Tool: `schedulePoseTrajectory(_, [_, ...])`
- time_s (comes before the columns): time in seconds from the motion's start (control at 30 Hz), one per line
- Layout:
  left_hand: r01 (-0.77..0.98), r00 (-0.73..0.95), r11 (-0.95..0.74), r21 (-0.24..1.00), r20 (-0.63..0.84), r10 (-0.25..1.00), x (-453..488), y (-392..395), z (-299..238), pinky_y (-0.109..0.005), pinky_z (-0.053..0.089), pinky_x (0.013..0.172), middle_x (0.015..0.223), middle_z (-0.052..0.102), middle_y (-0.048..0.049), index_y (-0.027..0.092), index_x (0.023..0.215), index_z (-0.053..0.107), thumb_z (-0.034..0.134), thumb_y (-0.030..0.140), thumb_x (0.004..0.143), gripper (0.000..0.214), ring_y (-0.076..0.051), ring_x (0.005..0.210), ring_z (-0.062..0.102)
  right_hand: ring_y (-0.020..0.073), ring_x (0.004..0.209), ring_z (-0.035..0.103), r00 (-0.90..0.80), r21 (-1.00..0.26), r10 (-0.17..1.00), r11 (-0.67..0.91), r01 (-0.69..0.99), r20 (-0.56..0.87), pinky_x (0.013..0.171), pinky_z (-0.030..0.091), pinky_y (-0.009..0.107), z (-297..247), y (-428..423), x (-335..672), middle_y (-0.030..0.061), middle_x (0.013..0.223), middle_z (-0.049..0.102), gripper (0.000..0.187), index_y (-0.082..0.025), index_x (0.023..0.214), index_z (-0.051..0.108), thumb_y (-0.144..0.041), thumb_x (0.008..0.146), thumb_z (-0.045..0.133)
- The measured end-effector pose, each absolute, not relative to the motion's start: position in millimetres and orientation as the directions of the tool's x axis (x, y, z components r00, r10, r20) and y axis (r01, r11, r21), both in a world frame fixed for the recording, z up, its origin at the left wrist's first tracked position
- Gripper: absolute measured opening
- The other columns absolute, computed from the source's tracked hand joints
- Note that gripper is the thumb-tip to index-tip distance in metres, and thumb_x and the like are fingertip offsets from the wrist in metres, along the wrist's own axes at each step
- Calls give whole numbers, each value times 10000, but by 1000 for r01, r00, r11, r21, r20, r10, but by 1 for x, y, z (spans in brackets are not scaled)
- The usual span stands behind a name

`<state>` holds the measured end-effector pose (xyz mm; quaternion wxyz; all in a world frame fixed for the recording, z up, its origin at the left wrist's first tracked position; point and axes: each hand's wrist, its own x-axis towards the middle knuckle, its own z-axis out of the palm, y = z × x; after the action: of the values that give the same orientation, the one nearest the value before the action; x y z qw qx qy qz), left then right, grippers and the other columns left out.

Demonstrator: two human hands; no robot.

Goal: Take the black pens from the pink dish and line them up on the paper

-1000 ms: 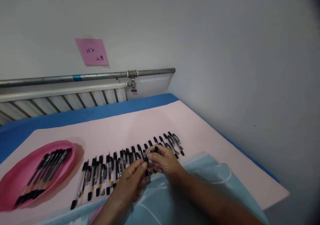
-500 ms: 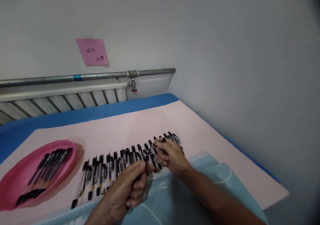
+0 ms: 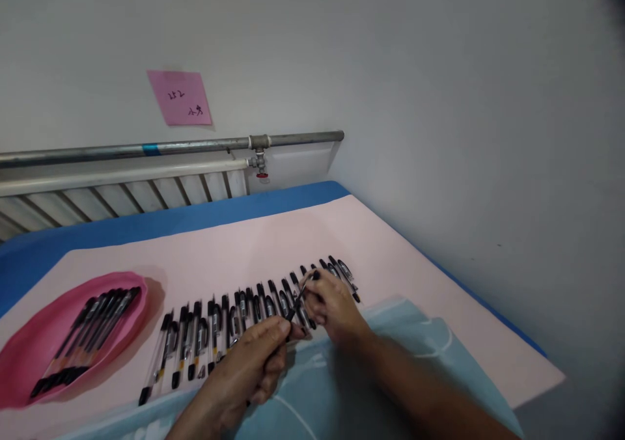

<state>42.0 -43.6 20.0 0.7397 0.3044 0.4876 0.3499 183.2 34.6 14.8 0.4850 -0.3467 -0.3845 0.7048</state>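
Note:
My left hand (image 3: 254,362) is closed around a pen (image 3: 291,314), whose dark front end sticks out past the thumb, pointing up and to the right. Close by, my right hand (image 3: 332,306) pinches a small black piece (image 3: 315,275) between thumb and fingers. It looks like a pen cap, but its kind is not certain. A thin dark line runs between the pen and the right fingertips. Under and behind both hands lies a long row of black-ended clear pens with separate caps and small parts (image 3: 200,339), partly hidden by the hands.
To the left, a pink bowl (image 3: 19,362) holds several assembled-looking pens (image 3: 92,329). A pale pink sheet (image 3: 205,258) covers the blue table (image 3: 293,196). Light blue cloth (image 3: 405,349) lies at the near edge. A radiator with a pipe (image 3: 205,147) runs along the wall.
My right hand has drawn slightly away from the pen tip and turned a little; the thin dark part between the hands shows more. My left hand stays nearly in place.

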Motion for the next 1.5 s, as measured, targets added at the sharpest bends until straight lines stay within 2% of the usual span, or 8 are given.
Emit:
schedulePoseTrajectory(0.13, [-226, 271, 575, 786, -516, 812, 41, -43, 18, -133, 108, 285, 471, 358, 98, 159, 858, 554, 529, 462, 778, 315, -6, 306, 201, 11, 319, 203, -8, -846, 998, -53, -531, -58, 304, 153, 158, 22, 58, 204, -92, 439, 375, 134, -172, 608, 466, -246, 661, 565])
schedulePoseTrajectory(0.33, [-422, 130, 414, 807, -398, 908, 45, -38, 10, -190, 391, 408, 580, 574, 0, 123, 881, 556, 569, 399, 763, 301, -92, 447, 527, 22, 296, 215, -299, -922, 930, -292, -256, -211, 302, 145, 156, 14, 43, 193, -119, 383, 319, 141, -189, 620, 437, -235, 672, 560])
schedulePoseTrajectory(0.43, [-444, 98, 421, 791, -424, 900, 48, -37, 10, -255, 459, 509, 660, 635, -55, 122, 869, 550, 590, 382, 749, 290, -148, 551, 601, 21, 301, 245, -411, -956, 884, -280, -86, -222, 319, 178, 152, 7, 27, 177, -120, 366, 332, 102, -185, 625, 458, -215, 679, 539])
schedulePoseTrajectory(0.67, [-410, 30, 361, 838, -383, 923, 53, -39, 5, -255, 482, 578, 712, 620, -39, 119, 827, 597, 631, 396, 718, 299, -129, 628, 584, 29, 293, 219, -441, -920, 853, -369, -133, -279, 321, 183, 168, 7, 27, 171, -127, 350, 306, 147, -197, 629, 424, -274, 668, 543])
schedulePoseTrajectory(0.8, [-442, 33, 365, 820, -392, 920, 57, -40, 3, -303, 498, 581, 821, 646, -82, 131, 936, 576, 586, 427, 747, 351, -172, 669, 616, 40, 371, 329, -395, -957, 893, -275, -96, -217, 366, 260, 169, 5, 24, 171, -94, 457, 403, 155, -182, 673, 484, -303, 670, 582])
schedulePoseTrajectory(1.03, [-409, 27, 377, 831, -402, 915, 61, -41, 5, -286, 490, 514, 628, 588, -9, 141, 784, 570, 591, 463, 727, 328, -126, 510, 570, 69, 470, 413, -358, -988, 925, -89, 124, -128, 445, 315, 191, 8, 22, 173, -64, 508, 466, 132, -173, 651, 545, -285, 678, 608])
schedulePoseTrajectory(1.23, [-350, 44, 349, 869, -357, 933, 59, -44, 12, -196, 387, 344, 544, 502, 39, 155, 700, 529, 567, 440, 755, 293, -72, 389, 452, 33, 388, 311, -506, -951, 821, -308, -4, -263, 384, 213, 177, 11, 25, 178, -82, 470, 430, 179, -166, 657, 527, -303, 656, 642])
schedulePoseTrajectory(1.5, [-297, 140, 429, 853, -406, 903, 57, -46, 8, -251, 442, 419, 587, 577, -12, 146, 723, 554, 579, 462, 737, 317, -139, 472, 560, 12, 345, 236, -609, -890, 715, -456, -32, -344, 356, 150, 168, 14, 23, 180, -115, 413, 343, 271, -174, 611, 443, -327, 627, 667])
